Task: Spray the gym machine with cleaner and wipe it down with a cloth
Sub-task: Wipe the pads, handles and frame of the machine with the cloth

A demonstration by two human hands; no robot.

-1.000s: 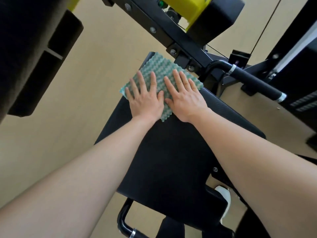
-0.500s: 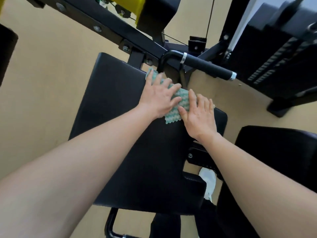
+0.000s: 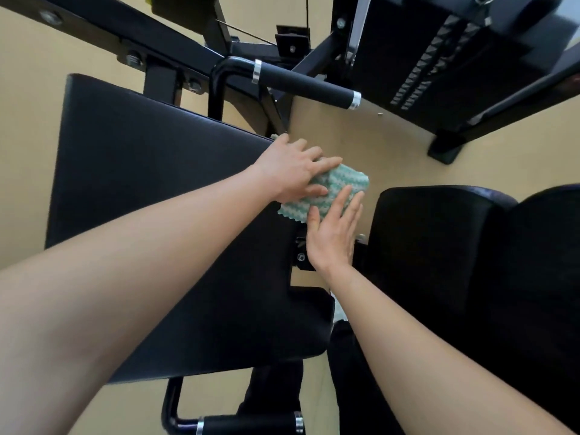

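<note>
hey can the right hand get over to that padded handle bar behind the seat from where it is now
Probably yes. The right hand lies flat on the green cloth at the seat pad's right edge, and the space up to the padded handle bar looks open, with only floor between.

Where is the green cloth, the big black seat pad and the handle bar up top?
green cloth (image 3: 340, 186), head view, wavy fabric between the hands.
black seat pad (image 3: 150, 171), head view, bare flat top.
handle bar (image 3: 304, 84), head view, middle of the black grip.

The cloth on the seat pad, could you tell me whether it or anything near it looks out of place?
Only mildly: the green cloth hangs past the right edge of the black pad, under both hands, left and right. No spills or damage show.
</note>
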